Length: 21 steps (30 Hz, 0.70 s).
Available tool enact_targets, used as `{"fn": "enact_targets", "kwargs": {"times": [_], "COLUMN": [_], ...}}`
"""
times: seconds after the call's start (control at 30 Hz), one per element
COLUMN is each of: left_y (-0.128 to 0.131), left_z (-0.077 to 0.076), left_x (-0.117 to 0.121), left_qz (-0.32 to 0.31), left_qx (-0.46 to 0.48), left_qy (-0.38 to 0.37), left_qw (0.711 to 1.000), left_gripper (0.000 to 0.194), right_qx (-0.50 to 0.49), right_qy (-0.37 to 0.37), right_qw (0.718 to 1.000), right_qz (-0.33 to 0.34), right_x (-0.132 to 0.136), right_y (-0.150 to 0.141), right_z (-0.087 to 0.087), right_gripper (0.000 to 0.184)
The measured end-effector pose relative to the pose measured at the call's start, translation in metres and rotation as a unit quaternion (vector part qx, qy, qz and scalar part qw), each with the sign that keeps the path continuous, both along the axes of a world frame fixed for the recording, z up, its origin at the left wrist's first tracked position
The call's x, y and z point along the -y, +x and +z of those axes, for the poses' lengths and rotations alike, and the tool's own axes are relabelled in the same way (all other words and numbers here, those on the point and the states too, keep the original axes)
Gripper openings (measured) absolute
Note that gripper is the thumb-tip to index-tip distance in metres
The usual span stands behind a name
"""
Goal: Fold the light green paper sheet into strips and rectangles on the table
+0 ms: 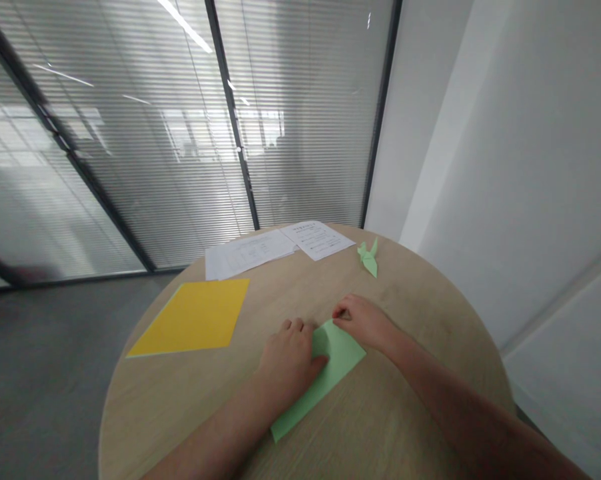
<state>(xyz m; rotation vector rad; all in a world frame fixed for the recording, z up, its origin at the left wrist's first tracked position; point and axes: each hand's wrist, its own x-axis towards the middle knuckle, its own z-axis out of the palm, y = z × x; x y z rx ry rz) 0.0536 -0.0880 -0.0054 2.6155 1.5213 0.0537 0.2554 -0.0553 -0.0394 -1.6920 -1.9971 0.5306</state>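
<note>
A sheet of light green paper [338, 350], which looks folded, lies at a slant on the round table in front of me. My left hand [288, 363] rests on its left part, palm down, thumb stretched apart across the paper and fingers reaching past the far edge. At the far right corner, my right hand [360, 321] pinches the paper between thumb and bent index finger. Part of the sheet is hidden beneath my left hand. Beyond my right hand sits a small green origami crane [368, 257].
Yellow paper [193, 317], with a light green edge showing beneath, lies at the left of the wooden table [405, 413]. Printed white sheets [250, 253] lie along its far edge. A glass partition with blinds [300, 133] stands behind, a white wall [540, 167] at the right.
</note>
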Motion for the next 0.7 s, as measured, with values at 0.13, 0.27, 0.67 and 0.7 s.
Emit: {"fn": "enact_targets", "kwargs": {"times": [0.13, 0.27, 0.67, 0.7], "left_y": [-0.002, -0.009, -0.025, -0.024], "left_z": [0.003, 0.011, 0.024, 0.023], "left_x": [-0.001, -0.009, -0.015, -0.014], "left_qz": [0.007, 0.008, 0.148, 0.149], "left_qx": [0.015, 0.097, 0.630, 0.644], "left_qy": [0.009, -0.024, -0.101, -0.120], "left_qw": [1.000, 0.995, 0.756, 0.741], "left_gripper": [0.037, 0.026, 0.041, 0.041], "right_qx": [-0.035, -0.091, -0.430, -0.434], "right_qy": [0.012, 0.013, 0.005, 0.001], "right_qw": [0.999, 0.993, 0.902, 0.900], "right_qz": [0.026, 0.079, 0.028, 0.028], "right_x": [0.005, 0.015, 0.028, 0.031], "right_y": [-0.001, -0.003, -0.011, -0.015], "right_z": [0.010, 0.020, 0.032, 0.033], "right_gripper": [0.009, 0.011, 0.045, 0.041]}}
